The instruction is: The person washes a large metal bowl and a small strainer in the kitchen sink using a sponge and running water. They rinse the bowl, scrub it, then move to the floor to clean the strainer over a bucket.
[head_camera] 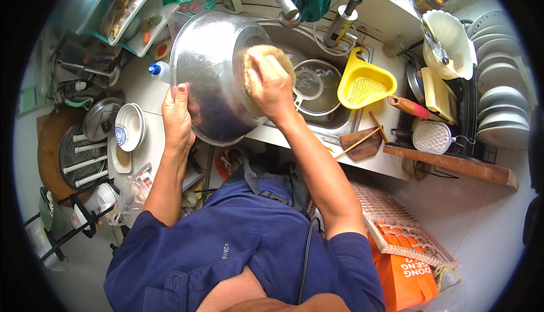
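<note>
My left hand point(177, 118) grips the rim of a large stainless steel basin point(208, 70), its thumb on the near side. The basin is tilted, with its outside and base facing right, above the counter and the left part of the sink point(329, 121). A tan scrubbing cloth or pad point(284, 59) is pressed against the base under my right hand point(272, 87), whose fingers are bent around it. Just right of that hand, a round metal-rimmed vessel with a handled strainer point(318, 87) sits in the sink. The basin's interior is hidden.
A metal faucet point(338, 25) draped with a green cloth point(318, 0) stands behind the sink. On its right edge sits a yellow drain basket point(367, 85). Stacked bowls point(129, 127) are at left, a dish rack with plates point(501, 74) at right. A wicker basket point(382, 201) stands below.
</note>
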A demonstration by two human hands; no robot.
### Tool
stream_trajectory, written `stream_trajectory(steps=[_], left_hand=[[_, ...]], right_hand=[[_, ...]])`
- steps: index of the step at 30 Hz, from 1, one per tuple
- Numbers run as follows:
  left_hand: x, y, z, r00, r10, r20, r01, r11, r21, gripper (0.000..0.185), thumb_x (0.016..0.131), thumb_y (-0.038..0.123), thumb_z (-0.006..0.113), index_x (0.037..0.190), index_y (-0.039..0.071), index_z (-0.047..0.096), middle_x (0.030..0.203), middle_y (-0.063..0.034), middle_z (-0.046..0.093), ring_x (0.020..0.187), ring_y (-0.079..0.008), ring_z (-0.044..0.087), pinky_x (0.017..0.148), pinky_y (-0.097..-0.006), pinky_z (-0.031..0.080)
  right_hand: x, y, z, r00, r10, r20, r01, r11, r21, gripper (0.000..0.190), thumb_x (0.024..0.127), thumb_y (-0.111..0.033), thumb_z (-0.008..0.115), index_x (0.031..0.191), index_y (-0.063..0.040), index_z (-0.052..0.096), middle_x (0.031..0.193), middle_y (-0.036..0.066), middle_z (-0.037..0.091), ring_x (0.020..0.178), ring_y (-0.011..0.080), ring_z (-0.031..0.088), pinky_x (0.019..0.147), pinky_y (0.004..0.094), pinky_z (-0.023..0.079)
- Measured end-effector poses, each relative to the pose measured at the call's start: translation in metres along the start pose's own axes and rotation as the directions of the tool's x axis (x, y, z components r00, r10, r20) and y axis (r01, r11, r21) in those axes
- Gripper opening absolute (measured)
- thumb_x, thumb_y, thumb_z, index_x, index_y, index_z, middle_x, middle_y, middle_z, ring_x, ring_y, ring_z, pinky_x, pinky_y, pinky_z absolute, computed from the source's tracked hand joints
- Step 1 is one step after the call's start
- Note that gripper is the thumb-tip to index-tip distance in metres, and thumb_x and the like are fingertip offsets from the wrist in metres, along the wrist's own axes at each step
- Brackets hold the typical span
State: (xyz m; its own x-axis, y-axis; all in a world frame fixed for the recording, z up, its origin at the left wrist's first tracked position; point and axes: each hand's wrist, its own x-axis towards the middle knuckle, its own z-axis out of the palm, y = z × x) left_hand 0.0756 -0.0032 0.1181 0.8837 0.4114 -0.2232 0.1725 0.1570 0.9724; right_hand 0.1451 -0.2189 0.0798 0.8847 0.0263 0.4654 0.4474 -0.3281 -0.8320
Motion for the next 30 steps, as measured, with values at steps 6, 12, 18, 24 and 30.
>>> stream_trajectory(steps=[6,12,18,24,30], left_hand=[[-0.003,0.002,0.0,1.0,0.012,0.015,-0.011,0.997,-0.074,0.033,0.108,0.042,0.066,0.112,0.01,0.065,0.077,0.0059,0.055,0.063,-0.0063,0.049,0.053,-0.023,0.041],[-0.003,-0.002,0.0,0.999,-0.005,0.036,0.007,0.998,-0.07,0.032,0.108,0.042,0.066,0.111,0.01,0.065,0.078,0.007,0.054,0.063,-0.0059,0.048,0.054,-0.0228,0.041],[0.004,-0.006,-0.003,0.996,0.016,0.09,-0.013,0.999,-0.039,0.031,0.108,0.041,0.066,0.111,0.009,0.064,0.077,0.006,0.054,0.062,-0.0062,0.049,0.052,-0.0236,0.041],[0.003,-0.01,-0.007,0.995,0.005,0.1,0.003,0.997,-0.083,0.034,0.108,0.043,0.065,0.113,0.009,0.063,0.076,0.0041,0.054,0.06,-0.0074,0.05,0.049,-0.0258,0.043],[0.005,-0.011,-0.014,0.999,-0.005,0.05,0.01,0.995,-0.101,0.037,0.107,0.046,0.066,0.113,0.01,0.063,0.073,0.0039,0.053,0.057,-0.0088,0.05,0.047,-0.0272,0.043]], right_hand=[[0.03,0.058,0.004,0.999,-0.039,-0.03,0.035,0.992,-0.124,0.026,0.095,-0.006,0.068,0.12,-0.002,0.074,0.109,0.02,0.073,0.102,0.04,0.071,0.093,0.0448,0.057],[-0.002,0.087,0.0,0.995,0.088,-0.051,-0.093,0.989,-0.112,0.025,0.094,-0.005,0.067,0.116,-0.001,0.076,0.107,0.02,0.074,0.102,0.0372,0.072,0.093,0.0432,0.057],[0.034,0.019,0.001,0.992,-0.092,-0.09,0.095,0.995,0.021,0.024,0.094,-0.002,0.067,0.116,-0.001,0.076,0.108,0.019,0.072,0.1,0.0363,0.071,0.092,0.0415,0.057],[0.045,0.105,-0.001,0.988,0.034,-0.154,-0.047,0.996,-0.082,0.023,0.093,-0.006,0.069,0.113,-0.002,0.078,0.117,0.018,0.075,0.11,0.0353,0.072,0.099,0.0404,0.057],[0.0,0.132,-0.003,0.97,0.236,-0.06,-0.243,0.955,-0.168,0.022,0.094,-0.011,0.067,0.112,-0.004,0.077,0.101,0.02,0.07,0.097,0.0404,0.069,0.088,0.048,0.056]])
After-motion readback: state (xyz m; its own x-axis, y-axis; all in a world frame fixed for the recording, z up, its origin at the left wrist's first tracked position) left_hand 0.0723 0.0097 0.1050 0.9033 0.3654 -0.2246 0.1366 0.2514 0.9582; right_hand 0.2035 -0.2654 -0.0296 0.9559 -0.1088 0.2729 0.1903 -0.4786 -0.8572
